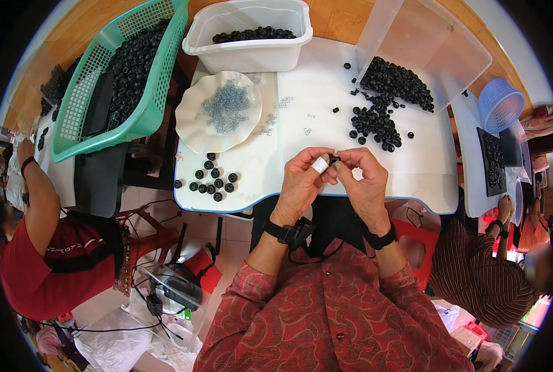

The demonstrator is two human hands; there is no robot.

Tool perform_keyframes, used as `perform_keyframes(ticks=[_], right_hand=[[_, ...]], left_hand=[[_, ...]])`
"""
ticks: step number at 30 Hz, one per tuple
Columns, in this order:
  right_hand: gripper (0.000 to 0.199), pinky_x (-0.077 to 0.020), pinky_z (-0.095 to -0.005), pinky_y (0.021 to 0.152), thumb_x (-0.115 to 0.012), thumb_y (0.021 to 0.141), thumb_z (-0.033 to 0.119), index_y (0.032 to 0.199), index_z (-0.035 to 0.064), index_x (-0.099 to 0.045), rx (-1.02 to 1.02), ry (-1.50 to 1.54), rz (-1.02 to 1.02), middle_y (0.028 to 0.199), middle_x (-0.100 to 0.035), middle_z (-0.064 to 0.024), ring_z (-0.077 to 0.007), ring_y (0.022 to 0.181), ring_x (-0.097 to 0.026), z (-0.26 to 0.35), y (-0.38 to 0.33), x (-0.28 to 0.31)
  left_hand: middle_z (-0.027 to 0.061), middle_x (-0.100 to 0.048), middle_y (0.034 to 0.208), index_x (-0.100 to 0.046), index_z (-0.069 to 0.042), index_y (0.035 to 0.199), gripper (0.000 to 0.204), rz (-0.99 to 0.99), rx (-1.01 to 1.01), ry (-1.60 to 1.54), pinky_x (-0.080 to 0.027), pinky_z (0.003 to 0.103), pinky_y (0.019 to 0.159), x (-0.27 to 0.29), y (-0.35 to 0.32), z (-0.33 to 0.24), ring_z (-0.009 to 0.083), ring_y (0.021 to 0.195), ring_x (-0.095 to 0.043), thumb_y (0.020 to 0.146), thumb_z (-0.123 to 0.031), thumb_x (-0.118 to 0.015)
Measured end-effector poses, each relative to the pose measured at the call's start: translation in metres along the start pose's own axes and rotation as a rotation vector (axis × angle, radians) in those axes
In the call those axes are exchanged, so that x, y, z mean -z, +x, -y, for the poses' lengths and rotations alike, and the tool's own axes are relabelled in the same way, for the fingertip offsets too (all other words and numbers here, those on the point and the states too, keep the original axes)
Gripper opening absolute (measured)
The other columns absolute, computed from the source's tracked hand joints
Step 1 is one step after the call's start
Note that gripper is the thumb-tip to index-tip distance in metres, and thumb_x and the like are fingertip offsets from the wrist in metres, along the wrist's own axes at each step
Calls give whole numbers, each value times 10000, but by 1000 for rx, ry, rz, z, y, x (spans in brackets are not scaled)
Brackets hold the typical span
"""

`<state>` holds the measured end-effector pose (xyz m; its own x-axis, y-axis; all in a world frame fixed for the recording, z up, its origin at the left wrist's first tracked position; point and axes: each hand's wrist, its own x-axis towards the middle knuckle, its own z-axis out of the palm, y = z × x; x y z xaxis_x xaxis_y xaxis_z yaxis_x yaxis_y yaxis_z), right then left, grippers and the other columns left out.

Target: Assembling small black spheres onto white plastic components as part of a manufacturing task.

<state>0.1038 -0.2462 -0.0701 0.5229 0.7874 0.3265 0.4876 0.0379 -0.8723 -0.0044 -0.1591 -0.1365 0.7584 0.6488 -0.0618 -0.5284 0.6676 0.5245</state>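
Observation:
My left hand (pixel 306 175) and my right hand (pixel 364 177) meet over the front edge of the white table (pixel 313 130). Pinched between their fingertips is a small black round part (pixel 333 159); its details are too small to make out. White tape (pixel 320 165) wraps a finger of my left hand. Left of my hands lie several loose black round parts (pixel 211 173) on the table. Beyond them, a scalloped white plate (pixel 192 127) carries many small clear rings or springs (pixel 225 106). A pile of black parts (pixel 375 127) spreads out behind my right hand.
A clear bin (pixel 441 49) lies tipped at the back right, spilling black parts. At the back stands a white tub (pixel 248 54) of black parts, and left of it a green basket (pixel 146 118). People sit at both sides: a red shirt (pixel 71 273), a striped shirt (pixel 481 273).

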Motion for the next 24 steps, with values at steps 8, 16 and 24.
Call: perform_keyframes(ticks=[8, 16, 24], right_hand=[[152, -570, -290, 649, -717, 862, -37, 1001, -1, -668, 107, -123, 5, 875, -680, -95, -161, 730, -703, 4, 0, 2], [148, -590, -313, 657, -707, 860, -47, 996, -6, -667, 136, -211, 32, 884, -681, -111, -197, 749, -722, 8, -3, 9], [210, -585, -327, 690, -701, 835, -60, 1034, 6, -692, 142, -182, 16, 899, -701, -129, -233, 791, -721, 1, -12, 9]], left_hand=[[87, -697, 943, -672, 22, 1161, 179, 6, -28, 47, -587, 280, 691, 1, -1, 2, 142, 791, -680, 1005, -38, -607], [82, -709, 938, -679, 25, 1146, 174, -13, -37, 214, -576, 263, 670, -1, -1, 5, 130, 767, -676, 998, 1, -591], [78, -709, 870, -689, 30, 1118, 167, -84, 16, 517, -554, 243, 625, -9, -13, -11, 112, 723, -660, 975, 19, -602]])
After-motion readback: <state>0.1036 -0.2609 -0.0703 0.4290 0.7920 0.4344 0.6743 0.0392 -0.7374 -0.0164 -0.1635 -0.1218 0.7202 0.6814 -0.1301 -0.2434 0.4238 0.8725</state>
